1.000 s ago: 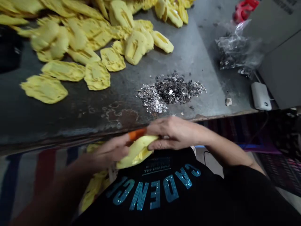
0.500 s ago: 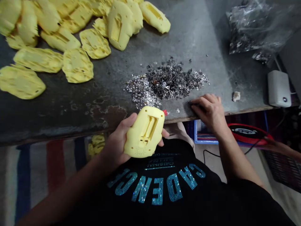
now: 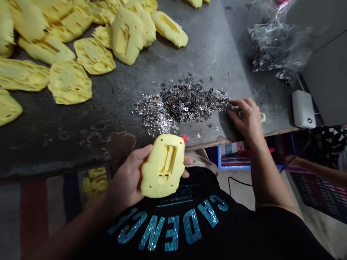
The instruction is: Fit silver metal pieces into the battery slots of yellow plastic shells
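At the front edge of the table (image 3: 67, 151), the left hand (image 3: 126, 182) grips a yellow plastic casing (image 3: 162, 166) with fingers curled around it, while the right hand (image 3: 245, 119) rests with fingers together beside the pile of silver metal pieces (image 3: 184, 103).

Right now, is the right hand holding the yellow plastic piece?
No, the right hand rests on the tabletop beside the pile of silvery flakes, while the left hand holds the yellow plastic piece.

**Under and around a worn metal work surface**

The scarred grey metal surface (image 3: 54, 144) shows rusty stains near its front edge. Below that edge on the left lies a striped cloth (image 3: 34, 213); below it on the right sit a blue plastic crate (image 3: 244, 167) and a dark mesh basket (image 3: 320, 195). A black cable (image 3: 238, 182) crosses the pale floor (image 3: 238, 195). A grey panel (image 3: 325, 79) stands beyond the surface's right side.
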Motion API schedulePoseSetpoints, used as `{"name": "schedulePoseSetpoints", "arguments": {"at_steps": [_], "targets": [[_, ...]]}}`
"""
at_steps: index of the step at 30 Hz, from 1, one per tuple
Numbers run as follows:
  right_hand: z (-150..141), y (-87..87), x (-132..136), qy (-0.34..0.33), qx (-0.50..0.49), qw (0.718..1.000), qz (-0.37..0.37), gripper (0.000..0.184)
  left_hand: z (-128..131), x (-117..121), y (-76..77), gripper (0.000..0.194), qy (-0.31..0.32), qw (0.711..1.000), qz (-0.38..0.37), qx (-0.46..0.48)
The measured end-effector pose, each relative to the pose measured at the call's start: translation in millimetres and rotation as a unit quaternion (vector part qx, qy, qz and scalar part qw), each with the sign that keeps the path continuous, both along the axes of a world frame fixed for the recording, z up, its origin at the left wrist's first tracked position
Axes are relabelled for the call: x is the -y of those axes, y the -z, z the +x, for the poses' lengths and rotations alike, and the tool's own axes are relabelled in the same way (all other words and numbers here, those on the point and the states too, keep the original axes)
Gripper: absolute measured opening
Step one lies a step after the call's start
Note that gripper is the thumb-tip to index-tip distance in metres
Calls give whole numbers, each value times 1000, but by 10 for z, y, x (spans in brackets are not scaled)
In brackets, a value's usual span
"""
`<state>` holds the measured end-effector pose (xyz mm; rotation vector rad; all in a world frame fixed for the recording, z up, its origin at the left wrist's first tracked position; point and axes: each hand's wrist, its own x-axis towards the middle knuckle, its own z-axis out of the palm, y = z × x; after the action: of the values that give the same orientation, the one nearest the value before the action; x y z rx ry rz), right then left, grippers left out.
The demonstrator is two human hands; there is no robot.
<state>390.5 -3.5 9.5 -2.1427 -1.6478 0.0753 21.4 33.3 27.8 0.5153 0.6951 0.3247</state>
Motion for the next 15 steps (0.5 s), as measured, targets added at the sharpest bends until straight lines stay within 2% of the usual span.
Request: {"name": "schedulePoseSetpoints", "arguments": {"at_steps": [3,6,12,15], "targets": [[-35,21,-12,-66,-3,998,-21,33,-25,11,25,69,-2,1000,-3,5],[-74,13,148,-120,-30,992,2,26,-29,25,42,68,0,1000,-8,7],[-47,-32,485,-44,-55,997,44,18,-19,8,59,67,16,999,-16,33],[-115,-24,466,-77,-92,991,62,14,-39,-3,49,61,27,996,-40,71]]}}
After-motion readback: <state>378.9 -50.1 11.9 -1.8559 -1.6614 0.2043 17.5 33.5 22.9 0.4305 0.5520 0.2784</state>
